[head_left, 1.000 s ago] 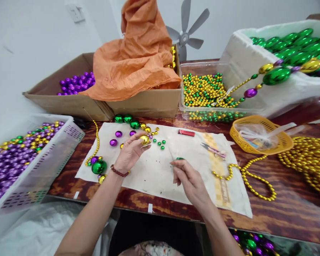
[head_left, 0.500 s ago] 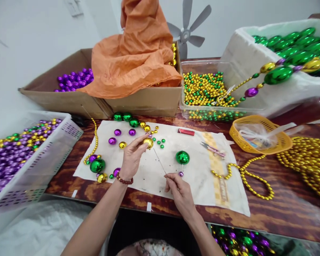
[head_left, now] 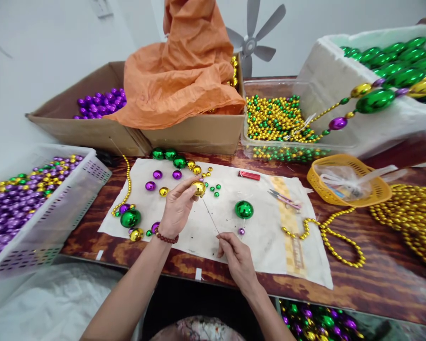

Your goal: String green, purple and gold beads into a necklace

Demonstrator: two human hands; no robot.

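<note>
Between its thumb and fingers, my left hand grips a shiny gold bead above the white cloth. My right hand is closed in a pinch on the lower end of a thin needle, which slants up toward that bead. Whether its tip is inside the bead I cannot tell. A large green bead and a small purple bead lie right of the needle, with a thread between them. Small green beads rest beyond my left hand, and purple beads to its left.
Scissors and a red-handled item lie on the cloth. Gold bead strings and a yellow basket are at right. Behind stand cardboard boxes under orange fabric and a clear bin; a white crate is at left.
The view has shifted slightly. My hands keep the same grips, and the needle still slants between my right hand and the gold bead.
</note>
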